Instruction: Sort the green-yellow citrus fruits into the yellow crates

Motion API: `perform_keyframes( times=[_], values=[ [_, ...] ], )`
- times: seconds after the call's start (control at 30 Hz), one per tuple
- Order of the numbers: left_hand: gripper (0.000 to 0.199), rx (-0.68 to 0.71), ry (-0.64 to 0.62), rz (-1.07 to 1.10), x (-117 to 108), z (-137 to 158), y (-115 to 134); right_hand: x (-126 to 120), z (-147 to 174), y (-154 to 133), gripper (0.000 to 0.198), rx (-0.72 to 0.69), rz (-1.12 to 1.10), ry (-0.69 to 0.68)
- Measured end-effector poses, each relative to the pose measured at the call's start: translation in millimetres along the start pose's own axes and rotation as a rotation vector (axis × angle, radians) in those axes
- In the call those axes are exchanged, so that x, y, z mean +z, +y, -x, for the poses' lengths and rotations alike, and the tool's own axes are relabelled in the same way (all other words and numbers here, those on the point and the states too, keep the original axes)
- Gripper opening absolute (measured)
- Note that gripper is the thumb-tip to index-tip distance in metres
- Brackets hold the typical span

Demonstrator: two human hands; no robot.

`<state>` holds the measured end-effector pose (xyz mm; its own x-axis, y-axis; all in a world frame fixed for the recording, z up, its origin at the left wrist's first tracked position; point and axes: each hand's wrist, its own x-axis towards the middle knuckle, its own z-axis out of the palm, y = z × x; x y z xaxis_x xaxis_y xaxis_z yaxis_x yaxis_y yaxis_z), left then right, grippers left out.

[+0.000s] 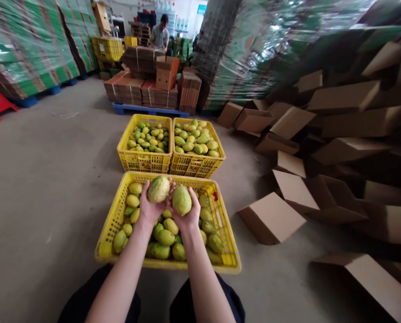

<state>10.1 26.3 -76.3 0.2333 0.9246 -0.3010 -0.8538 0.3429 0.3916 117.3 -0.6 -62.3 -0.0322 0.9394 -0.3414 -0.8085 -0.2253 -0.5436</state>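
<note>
My left hand [151, 206] is closed around a mottled yellow-green oval fruit [159, 189], which may be a papaya or a mango. A similar, slightly greener fruit [182, 200] rests in my right hand [189, 213], its fingers curled round the sides. Both are raised side by side above a yellow plastic crate [232, 251], the hands close together at the fingertips. More green and yellow fruits [165, 237] lie heaped in that crate, partly hidden under my forearms.
Beyond stand two yellow crates of smaller-looking fruit, left [145, 155] and right [200, 160]. Flattened cartons [126, 87] sit on a blue pallet [150, 110]. Loose cardboard boxes [272, 217] pile up at right. Wrapped stacks [22, 45] flank the room; a person [160, 35] is at the back.
</note>
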Motion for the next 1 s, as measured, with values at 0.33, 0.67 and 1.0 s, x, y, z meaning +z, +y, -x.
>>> perform_keyframes(
  times=[0.33, 0.67, 1.0],
  values=[
    [0.02, 0.215, 0.097, 0.225, -46, -17, -5, -27, -18, 15, 0.032, -0.139, -0.022, 0.216],
    [0.014, 0.303, 0.108, -0.012, -32, 2, 12, -11, -28, 21, 0.032, 0.003, 0.029, 0.174],
    [0.014, 0.256, 0.154, 0.209, -32, 1, 7, -10, -29, 36, 0.03, 0.031, 0.018, 0.191]
  ],
)
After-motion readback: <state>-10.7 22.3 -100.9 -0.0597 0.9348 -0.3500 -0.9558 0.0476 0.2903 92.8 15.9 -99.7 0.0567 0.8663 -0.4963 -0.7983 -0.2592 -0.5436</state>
